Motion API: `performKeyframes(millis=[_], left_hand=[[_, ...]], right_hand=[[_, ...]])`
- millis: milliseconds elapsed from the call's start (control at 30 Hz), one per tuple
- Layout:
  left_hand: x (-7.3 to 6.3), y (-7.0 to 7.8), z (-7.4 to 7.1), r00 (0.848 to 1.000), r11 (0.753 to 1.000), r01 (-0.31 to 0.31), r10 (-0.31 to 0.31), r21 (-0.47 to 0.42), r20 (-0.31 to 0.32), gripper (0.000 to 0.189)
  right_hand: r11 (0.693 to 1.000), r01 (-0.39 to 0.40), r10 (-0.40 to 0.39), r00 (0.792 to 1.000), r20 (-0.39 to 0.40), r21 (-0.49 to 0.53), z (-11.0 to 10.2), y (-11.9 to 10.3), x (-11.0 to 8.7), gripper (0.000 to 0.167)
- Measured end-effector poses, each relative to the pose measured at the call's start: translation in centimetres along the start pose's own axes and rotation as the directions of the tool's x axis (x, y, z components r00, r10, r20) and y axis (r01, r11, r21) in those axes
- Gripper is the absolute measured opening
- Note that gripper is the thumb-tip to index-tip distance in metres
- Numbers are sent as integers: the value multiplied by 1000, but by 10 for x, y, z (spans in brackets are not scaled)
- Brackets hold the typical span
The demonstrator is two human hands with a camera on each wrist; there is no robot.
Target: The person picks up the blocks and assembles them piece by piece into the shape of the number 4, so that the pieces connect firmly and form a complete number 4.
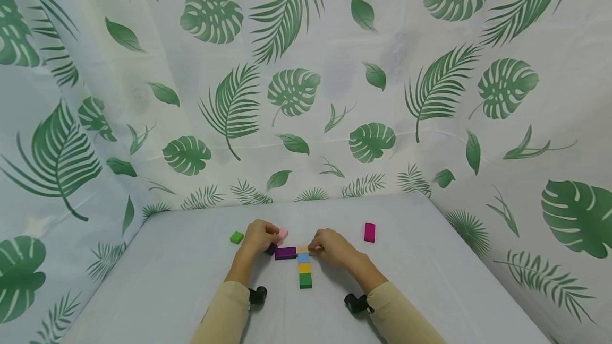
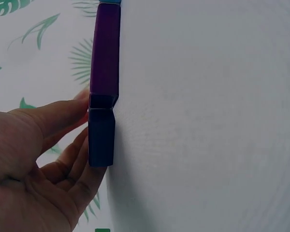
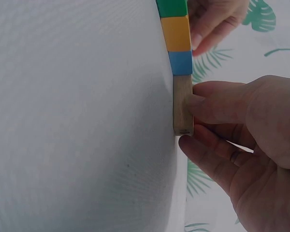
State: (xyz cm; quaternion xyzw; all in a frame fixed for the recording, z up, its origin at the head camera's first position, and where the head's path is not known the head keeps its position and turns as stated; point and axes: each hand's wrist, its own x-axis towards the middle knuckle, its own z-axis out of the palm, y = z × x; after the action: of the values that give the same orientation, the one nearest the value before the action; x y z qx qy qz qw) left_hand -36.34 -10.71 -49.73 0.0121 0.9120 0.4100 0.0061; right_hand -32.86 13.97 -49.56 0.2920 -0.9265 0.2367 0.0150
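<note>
Two sleeves lowest in frame, then two hands at centre: left hand (image 1: 257,236) with fingers curled against one dark navy block (image 2: 101,137), right hand (image 1: 332,247) pinching one tan block (image 3: 182,104). One purple block (image 1: 285,252) between; blue (image 1: 303,258), yellow (image 1: 304,268), green (image 1: 305,280) in a column below. Loose above: green cube (image 1: 236,237), magenta block (image 1: 370,232), pink block (image 1: 283,234) half hidden. Bare desk (image 1: 167,269) on both sides

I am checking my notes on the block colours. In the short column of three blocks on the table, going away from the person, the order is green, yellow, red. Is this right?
Not quite. The far block is blue, not red; the head view shows it. The green block nearest the person and the yellow block in the middle are as you wrote.
</note>
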Motion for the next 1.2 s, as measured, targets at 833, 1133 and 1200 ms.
performKeyframes(millis=[833,1133,1200], left_hand=[[-9,-17,-27,979,992,-112,102,-51,-177,30],[-9,-39,-59,953,994,-98,79,-51,-291,32],[-9,-43,-63,955,995,-89,70,-54,-287,34]], right_hand=[[1000,-4,4,1000,-6,11,-1,-1,2,20],[1000,-1,1,1000,-5,14,-1,-1,2,20],[1000,2,-2,1000,-6,12,-1,0,2,20]])
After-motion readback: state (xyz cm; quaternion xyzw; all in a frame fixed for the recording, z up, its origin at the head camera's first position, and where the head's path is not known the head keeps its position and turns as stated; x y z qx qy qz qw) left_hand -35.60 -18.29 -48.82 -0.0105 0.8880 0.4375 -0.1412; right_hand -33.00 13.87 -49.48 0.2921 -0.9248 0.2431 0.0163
